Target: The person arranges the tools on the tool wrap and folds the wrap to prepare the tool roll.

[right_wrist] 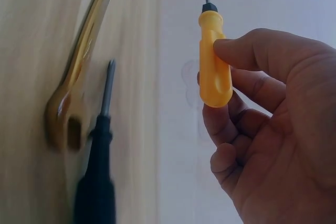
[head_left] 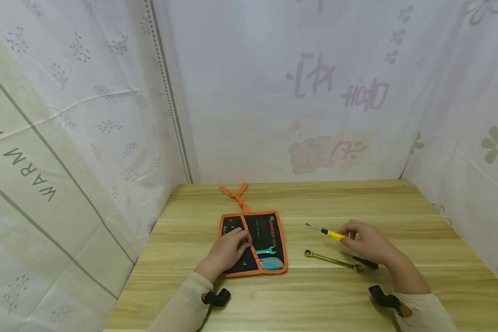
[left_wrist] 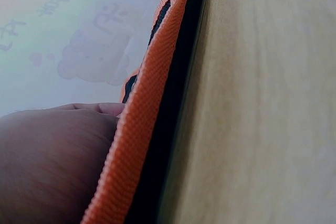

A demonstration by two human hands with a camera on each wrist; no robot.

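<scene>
My right hand (head_left: 367,240) pinches a yellow-handled screwdriver (right_wrist: 214,69) between thumb and fingers, its flat tip pointing away to the left in the head view. On the table below it lie a gold ratchet wrench (head_left: 332,261) and a black screwdriver (right_wrist: 100,161), whose cross-shaped tip shows in the right wrist view. My left hand (head_left: 232,249) lies over a black tool pouch (head_left: 259,226) with orange trim, its bent fingers pinching the pocket's edge. A green open-end wrench (head_left: 266,251) and a blue utility knife (head_left: 271,263) stick out of the pocket.
An orange tie strap (head_left: 235,196) runs from the pouch toward the far edge of the wooden table (head_left: 299,299). Printed curtains (head_left: 240,92) hang behind the table and on both sides. A black camera mount (head_left: 217,298) sits on each wrist.
</scene>
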